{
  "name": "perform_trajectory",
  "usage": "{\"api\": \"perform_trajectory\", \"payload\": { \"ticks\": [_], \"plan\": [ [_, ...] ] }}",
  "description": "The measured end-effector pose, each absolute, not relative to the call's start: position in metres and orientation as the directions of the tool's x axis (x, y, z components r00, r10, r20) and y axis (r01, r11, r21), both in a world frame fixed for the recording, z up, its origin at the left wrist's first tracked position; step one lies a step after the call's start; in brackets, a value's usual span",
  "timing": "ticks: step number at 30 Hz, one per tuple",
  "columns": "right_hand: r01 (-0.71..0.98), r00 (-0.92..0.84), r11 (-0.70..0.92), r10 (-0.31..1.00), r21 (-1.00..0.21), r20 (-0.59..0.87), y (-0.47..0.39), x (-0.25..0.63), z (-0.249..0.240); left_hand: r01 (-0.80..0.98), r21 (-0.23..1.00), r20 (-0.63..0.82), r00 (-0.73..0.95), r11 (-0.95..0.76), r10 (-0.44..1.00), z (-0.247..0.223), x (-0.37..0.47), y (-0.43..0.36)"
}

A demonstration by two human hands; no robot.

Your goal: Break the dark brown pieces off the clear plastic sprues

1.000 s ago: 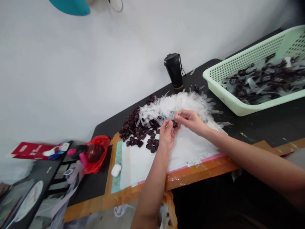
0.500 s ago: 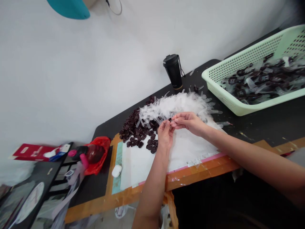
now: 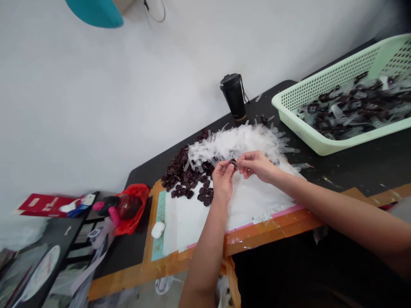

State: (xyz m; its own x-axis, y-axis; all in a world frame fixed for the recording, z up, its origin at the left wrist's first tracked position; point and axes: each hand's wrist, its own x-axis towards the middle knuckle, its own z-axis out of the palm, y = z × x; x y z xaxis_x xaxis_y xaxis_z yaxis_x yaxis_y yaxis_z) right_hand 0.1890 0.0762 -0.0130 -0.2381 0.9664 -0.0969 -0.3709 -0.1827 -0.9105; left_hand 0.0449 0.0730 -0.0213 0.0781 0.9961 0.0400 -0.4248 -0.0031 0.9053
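The small dark plastic piece [image 3: 233,163] pinched between the left hand [image 3: 222,179] and right hand [image 3: 256,164] is mostly covered by fingertips and too small to make out. The pale green perforated plastic basket [image 3: 324,87] runs off the right edge. The teal rounded object [image 3: 94,10] is cut by the top edge. Items at lower left are blurred.

Two bare forearms enter the view from the lower edge. The left hand [image 3: 222,177] and right hand [image 3: 257,164] are uncovered: no gloves, rings, watches or wristbands show. No sleeve is seen on either arm up to the frame edge; the left arm is bare past the elbow region and the right arm is bare along its full visible length. Fingernails are too small to describe.
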Motion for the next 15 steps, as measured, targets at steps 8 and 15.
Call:
{"api": "perform_trajectory", "payload": {
  "ticks": [8,15],
  "plan": [
    [-0.172,-0.110,0.054,0.991,-0.984,0.074,0.0696,0.1833,-0.0090,-0.273,0.956,0.118,0.014,-0.110,0.993,-0.0270,0.0406,0.0768],
    [-0.142,-0.092,0.053,0.994,-0.988,0.067,0.0713,0.1840,-0.0092,-0.241,0.962,0.141,0.024,-0.131,0.990,-0.0266,0.0403,0.0761]
  ]
}}
